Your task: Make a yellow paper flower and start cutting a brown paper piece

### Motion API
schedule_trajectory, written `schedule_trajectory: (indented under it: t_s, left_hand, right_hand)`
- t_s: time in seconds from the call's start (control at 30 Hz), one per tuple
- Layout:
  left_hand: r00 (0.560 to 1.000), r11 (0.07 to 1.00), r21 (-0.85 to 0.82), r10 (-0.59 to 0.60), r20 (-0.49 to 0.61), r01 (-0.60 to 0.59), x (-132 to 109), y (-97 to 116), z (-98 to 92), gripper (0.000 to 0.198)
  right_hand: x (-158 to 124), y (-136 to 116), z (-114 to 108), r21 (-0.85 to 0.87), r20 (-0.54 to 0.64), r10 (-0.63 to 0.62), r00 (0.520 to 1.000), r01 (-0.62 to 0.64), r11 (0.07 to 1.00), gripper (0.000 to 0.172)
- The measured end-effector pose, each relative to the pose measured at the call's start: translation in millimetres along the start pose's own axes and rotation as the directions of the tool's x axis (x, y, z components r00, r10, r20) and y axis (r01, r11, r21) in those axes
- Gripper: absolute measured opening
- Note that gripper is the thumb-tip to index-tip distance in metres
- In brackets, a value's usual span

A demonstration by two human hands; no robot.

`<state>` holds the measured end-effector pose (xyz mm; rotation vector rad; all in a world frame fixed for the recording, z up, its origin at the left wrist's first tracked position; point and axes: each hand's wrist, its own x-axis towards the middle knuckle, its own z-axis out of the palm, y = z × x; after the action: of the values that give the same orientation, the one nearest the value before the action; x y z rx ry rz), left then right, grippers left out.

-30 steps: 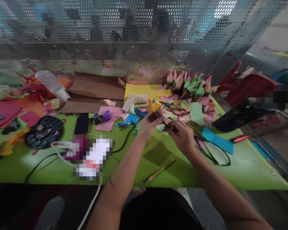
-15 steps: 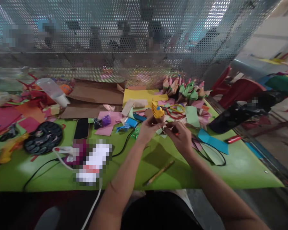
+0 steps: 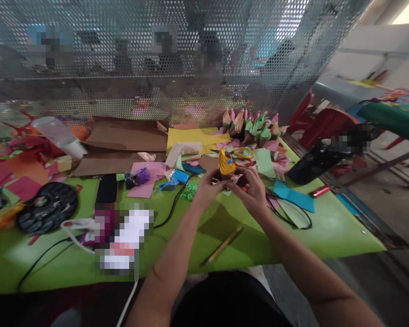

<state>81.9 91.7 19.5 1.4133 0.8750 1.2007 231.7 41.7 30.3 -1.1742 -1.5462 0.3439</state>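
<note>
Between both hands, above the green table, is a small paper ice-cream cone [image 3: 226,162] with a yellow swirled top and a blue dot. My left hand [image 3: 208,187] grips its lower part from the left, fingers closed. From the right, my right hand [image 3: 252,188] pinches at the cone's base, thumb and fingertips drawn together. The cone's lower end is mostly hidden by my fingers. Scissors with red and yellow handles [image 3: 242,156] lie just behind it. A group of similar paper cones [image 3: 259,126] with green, pink and peach tops stands at the back.
On the green table [image 3: 177,247] lie a thin brush-like stick [image 3: 224,246], a black phone [image 3: 107,189], a dark round palette [image 3: 47,207] and a yellow glue gun [image 3: 2,222]. Brown cardboard [image 3: 126,136] and paper scraps fill the back. A dark bottle [image 3: 306,163] lies at the right.
My right hand has come in closer to the cone and its fingers now meet the base. The cone stands more upright. The whole view has swung to the right.
</note>
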Motion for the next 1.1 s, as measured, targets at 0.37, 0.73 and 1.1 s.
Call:
schedule_trajectory:
  t_s: [0.37,0.73,1.1]
  left_hand:
    - [0.996,0.998,0.04,-0.052,0.071,0.049,-2,4,1.8,0.038]
    - [0.999,0.981,0.19,-0.036,0.025,0.031,-4,6,2.3,0.035]
    - [0.984,0.731,0.66,0.114,0.133,-0.174,-7,3,1.2,0.015]
  right_hand:
    - [4,7,2,0.043,-0.015,0.037,0.999,-0.036,0.998,0.031]
    - [7,6,-3,0.069,-0.066,0.017,0.998,-0.013,0.998,0.033]
    - [9,-8,-10,-0.002,-0.206,-0.091,0.974,0.092,0.996,0.018]
